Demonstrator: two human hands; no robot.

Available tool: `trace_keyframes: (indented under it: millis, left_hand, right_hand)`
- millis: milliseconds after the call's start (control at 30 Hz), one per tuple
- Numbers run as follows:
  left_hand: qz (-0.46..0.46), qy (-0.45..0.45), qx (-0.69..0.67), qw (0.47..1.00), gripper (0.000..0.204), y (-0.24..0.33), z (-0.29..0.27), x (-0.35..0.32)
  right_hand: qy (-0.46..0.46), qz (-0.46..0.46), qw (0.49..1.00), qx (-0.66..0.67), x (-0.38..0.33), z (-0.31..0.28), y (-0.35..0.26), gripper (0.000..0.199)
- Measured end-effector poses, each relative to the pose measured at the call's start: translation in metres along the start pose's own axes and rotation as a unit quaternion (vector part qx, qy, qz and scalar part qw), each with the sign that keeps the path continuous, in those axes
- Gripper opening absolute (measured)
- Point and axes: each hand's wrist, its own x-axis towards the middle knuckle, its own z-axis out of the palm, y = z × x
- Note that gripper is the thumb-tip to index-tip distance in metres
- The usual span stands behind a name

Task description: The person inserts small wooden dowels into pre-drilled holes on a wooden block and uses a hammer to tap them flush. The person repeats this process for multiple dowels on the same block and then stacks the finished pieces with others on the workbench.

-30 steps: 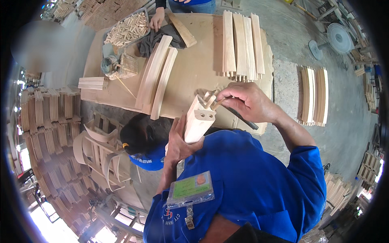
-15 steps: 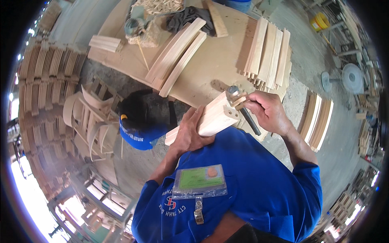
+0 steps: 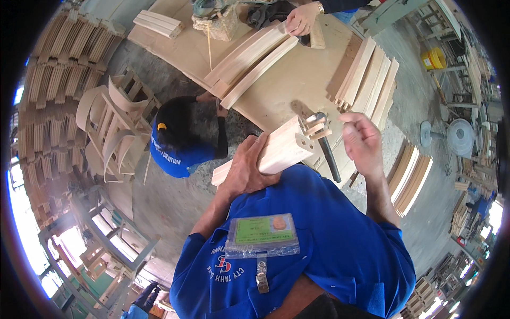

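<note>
My left hand point(image 3: 247, 166) wraps round a bundle of pale wooden bars point(image 3: 279, 151), held slantwise in front of my chest. Small wooden dowels point(image 3: 316, 128) stick out of the far bar's end, while the nearer end face shows dark round holes. My right hand point(image 3: 362, 142) is raised just right of the dowels, apart from them. Its fingers are curled, hiding whatever may be inside. Beyond and partly behind the dowels lies a hammer point(image 3: 330, 158) with a dark handle, at the table's near edge.
Curved wooden slats point(image 3: 252, 61) lie on the brown-topped table point(image 3: 297, 80), with more slats point(image 3: 366, 74) stacked at its right. A co-worker in a blue cap point(image 3: 178, 141) is at the left. Another person's hand point(image 3: 304, 18) touches the curved slats. Further slats point(image 3: 409, 178) stand on the floor.
My right hand has let go of the dowel and drawn away to the right. The co-worker's arms now reach to the table, and another person's hand has come in at the top.
</note>
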Motion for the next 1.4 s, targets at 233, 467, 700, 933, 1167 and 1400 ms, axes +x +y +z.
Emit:
trace_keyframes:
  millis: [233, 467, 700, 933, 1167, 1400]
  left_hand:
    - [-0.019, 0.003, -0.014, 1.0, 0.091, -0.008, -0.002, -0.006]
    - [-0.037, 0.02, -0.017, 0.999, 0.089, -0.014, 0.001, -0.014]
    - [-0.039, 0.042, -0.018, 0.998, 0.092, -0.021, 0.005, -0.014]
    - [-0.024, 0.012, 0.003, 1.0, 0.094, -0.022, 0.005, -0.007]
    - [-0.027, 0.016, -0.022, 0.999, 0.089, -0.008, 0.002, -0.002]
    - [-0.044, 0.007, -0.019, 0.999, 0.091, -0.018, 0.001, -0.007]
  right_hand:
    - [0.068, 0.202, 0.857, 0.469, 0.0, -0.022, 0.106, 0.019]
    - [-0.002, 0.225, 0.96, 0.168, -0.011, 0.008, 0.115, 0.016]
    - [-0.062, 0.094, 0.994, -0.003, -0.003, 0.006, 0.04, 0.014]
    - [-0.098, -0.101, 0.99, -0.034, 0.027, 0.028, -0.035, 0.016]
    - [-0.197, -0.215, 0.926, -0.24, 0.051, 0.043, -0.041, 0.015]
    - [-0.254, -0.22, 0.892, -0.301, 0.064, 0.051, -0.053, 0.013]
